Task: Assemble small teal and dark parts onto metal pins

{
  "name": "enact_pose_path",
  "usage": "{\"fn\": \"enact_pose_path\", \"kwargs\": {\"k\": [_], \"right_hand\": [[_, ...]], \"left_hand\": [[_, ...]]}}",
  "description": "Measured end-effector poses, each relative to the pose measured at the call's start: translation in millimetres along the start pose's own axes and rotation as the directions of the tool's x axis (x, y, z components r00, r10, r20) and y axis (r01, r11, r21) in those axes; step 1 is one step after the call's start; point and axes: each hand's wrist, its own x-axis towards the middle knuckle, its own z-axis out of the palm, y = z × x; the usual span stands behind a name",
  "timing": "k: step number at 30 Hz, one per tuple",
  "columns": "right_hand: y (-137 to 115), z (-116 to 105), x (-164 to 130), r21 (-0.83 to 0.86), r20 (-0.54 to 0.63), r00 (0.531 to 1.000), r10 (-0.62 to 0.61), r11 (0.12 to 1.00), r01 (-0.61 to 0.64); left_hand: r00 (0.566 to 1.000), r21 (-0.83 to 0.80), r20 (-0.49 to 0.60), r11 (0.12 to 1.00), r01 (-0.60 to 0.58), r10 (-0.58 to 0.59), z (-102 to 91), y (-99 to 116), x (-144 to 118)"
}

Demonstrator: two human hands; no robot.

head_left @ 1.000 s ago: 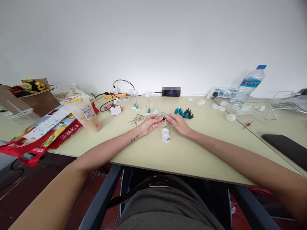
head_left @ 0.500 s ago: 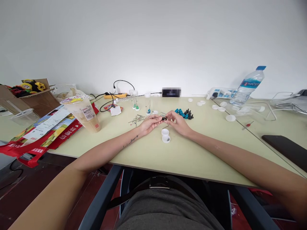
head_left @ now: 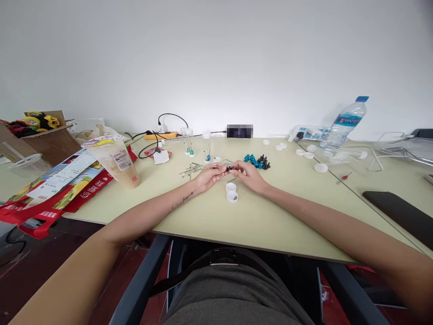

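Note:
My left hand (head_left: pixel 210 175) and my right hand (head_left: pixel 248 175) meet over the pale green table (head_left: pixel 209 216). Between their fingertips is a thin metal pin with a small black bead (head_left: pixel 228 168) on it; the left pinches the pin, the right pinches the bead end. Just below the hands sit two small white caps (head_left: pixel 232 192), one with something dark inside. A loose heap of metal pins (head_left: pixel 193 169) lies left of my left hand. A cluster of teal and black beads (head_left: pixel 257 160) lies beyond my right hand.
A drink cup (head_left: pixel 117 161) stands on red bags and papers (head_left: pixel 54 189) at the left. Clear tubes (head_left: pixel 187 141), cables and a power strip (head_left: pixel 306 132) line the back. A water bottle (head_left: pixel 343 124), scattered white lids (head_left: pixel 320 168) and a dark phone (head_left: pixel 397 215) are at the right.
The view has shifted slightly, so everything sits a little further left. My hands stay together on the pin and bead, with the right fingers working at its end.

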Motion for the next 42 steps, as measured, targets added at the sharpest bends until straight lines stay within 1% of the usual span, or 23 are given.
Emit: {"fn": "enact_pose_path", "kwargs": {"k": [2, 4, 8, 11, 13, 15, 18, 20, 27, 30, 33, 38, 40, 42], "right_hand": [[-0.7, 0.0, 0.2, -0.040, -0.054, 0.998, -0.021, 0.999, 0.019], [-0.9, 0.2, 0.4, -0.044, -0.068, 0.997, -0.021, 0.999, 0.018], [0.5, 0.4, 1.0, 0.049, -0.024, 0.999, 0.025, 0.999, -0.024], [2.7, 0.8, 1.6, 0.127, 0.052, 0.997, 0.059, 0.990, -0.065], [3.9, 1.2, 1.8, 0.135, 0.095, 0.993, 0.072, 0.987, -0.084], [4.3, 1.7, 1.9, 0.112, 0.088, 0.994, 0.069, 0.991, -0.079], [3.6, 2.3, 1.8, 0.052, 0.032, 0.999, 0.041, 0.998, -0.043], [2.8, 2.5, 1.6, 0.029, 0.018, 0.999, 0.035, 0.999, -0.036], [2.6, 2.0, 0.7, 0.071, 0.068, 0.997, 0.042, 0.996, -0.047], [4.4, 1.9, 1.0, 0.024, 0.090, 0.996, 0.028, 0.999, -0.030], [4.7, 2.6, 0.5, -0.045, 0.046, 0.999, 0.009, 0.999, -0.007], [0.8, 3.4, -1.5, -0.100, -0.035, 0.998, -0.050, 0.994, 0.047], [-0.2, 2.5, -1.4, -0.110, -0.038, 0.998, -0.052, 0.993, 0.048], [-0.1, 1.2, -0.5, -0.111, -0.004, 0.999, -0.046, 0.993, 0.045]], "left_hand": [[1.000, -0.003, -0.019, 1.000, 0.000, 0.000, -0.2, 0.4, 0.2], [1.000, -0.008, -0.022, 1.000, 0.001, -0.001, 0.0, 0.6, -0.1], [1.000, -0.001, 0.005, 1.000, -0.018, 0.018, 0.3, -0.6, -0.8], [1.000, 0.001, 0.031, 1.000, -0.006, 0.006, -0.7, -2.4, -0.4], [0.999, 0.003, 0.035, 1.000, 0.005, -0.005, -1.6, -3.2, 0.0], [0.999, 0.006, 0.033, 1.000, 0.001, -0.001, -2.2, -3.1, 0.4], [1.000, 0.010, 0.021, 1.000, -0.008, 0.008, -2.0, -1.5, 0.2], [1.000, 0.016, 0.009, 1.000, -0.004, 0.003, -1.3, -0.4, -0.1], [1.000, 0.032, 0.014, 0.999, 0.001, -0.001, -0.7, -1.6, -0.1], [1.000, 0.029, 0.018, 1.000, 0.005, -0.006, -1.2, -2.0, 0.0], [1.000, 0.022, 0.003, 1.000, 0.001, -0.001, -0.6, -1.0, -0.2], [1.000, 0.017, -0.027, 1.000, -0.009, 0.009, 2.7, 1.0, -1.6], [1.000, 0.016, -0.015, 1.000, -0.007, 0.007, 3.7, 1.2, -2.4], [1.000, 0.021, 0.001, 1.000, 0.000, 0.000, 4.0, 1.0, -3.0]]}}
